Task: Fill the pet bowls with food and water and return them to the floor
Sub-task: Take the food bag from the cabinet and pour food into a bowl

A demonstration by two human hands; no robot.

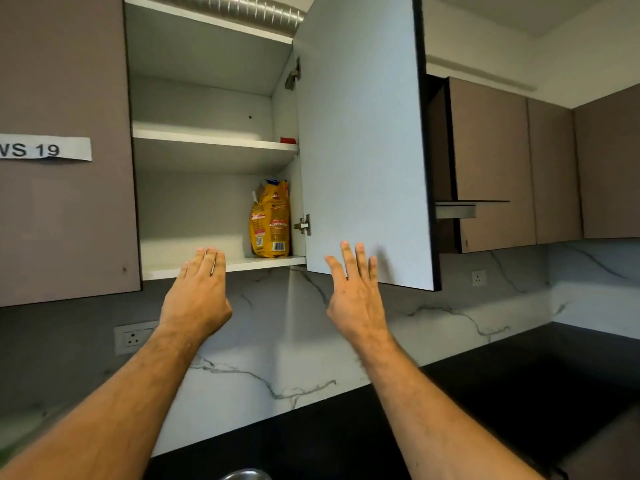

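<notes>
A yellow and orange pet food bag (270,220) stands upright at the right end of the bottom shelf of an open wall cabinet (207,265). My left hand (199,296) is raised with straight fingers, its fingertips at the front edge of that shelf, left of the bag. My right hand (356,296) is lifted with fingers spread in front of the lower edge of the open cabinet door (363,140). Neither hand holds anything. The rim of a metal bowl (246,474) peeks in at the bottom edge.
A black countertop (519,393) runs below, against a marble backsplash (277,358) with wall sockets (133,337). Closed brown cabinets flank the open one, the left carrying a paper label (45,148). A small red item (288,140) lies on the middle shelf. A range hood (457,207) hangs at right.
</notes>
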